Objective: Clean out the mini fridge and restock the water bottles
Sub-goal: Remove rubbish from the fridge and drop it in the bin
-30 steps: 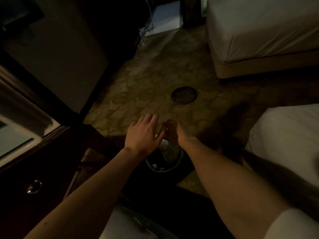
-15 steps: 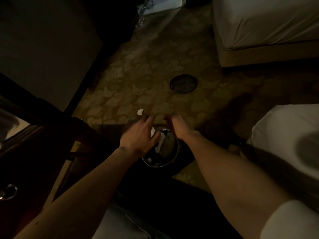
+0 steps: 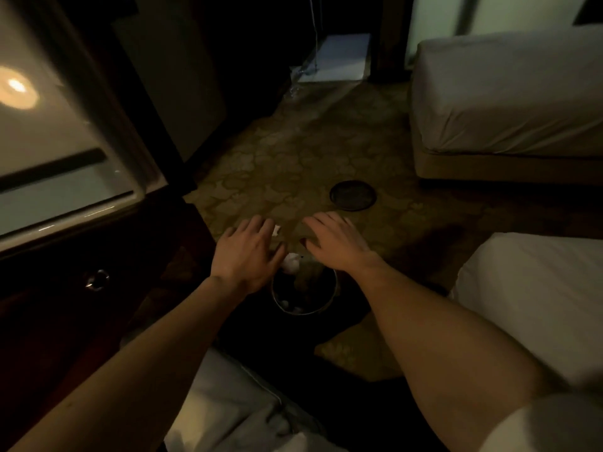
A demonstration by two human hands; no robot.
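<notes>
Both your hands hover over a small round waste bin (image 3: 305,293) on the carpet, fingers spread and relaxed, holding nothing: left hand (image 3: 248,256) over the bin's left rim, right hand (image 3: 336,243) over its far-right rim, palms down. The bin sits directly below and between your wrists, slightly nearer you than the fingertips. Inside it there is crumpled white paper (image 3: 291,261) just under your left thumb side, plus a few pale scraps lower in the bin; too dark to say what else. Another white scrap (image 3: 276,230) lies on the carpet just beyond your left fingers, between the two hands. Handling guess: the paper is light, soft and crushable, a loose pinch does it, no care needed. The bin looks like a thin rigid shell with a shiny rim, probably light with this little in it; take it by the rim on opposite sides, or one hand under the rim, and keep it upright so the scraps stay in. No water bottles are visible, and you cannot tell where the mini fridge is; the pale glossy panel (image 3: 58,132) well off to the left of your left arm could be part of it, not certain. A dark round disc (image 3: 353,195) lies on the carpet just past your right fingertips, not touching.
</notes>
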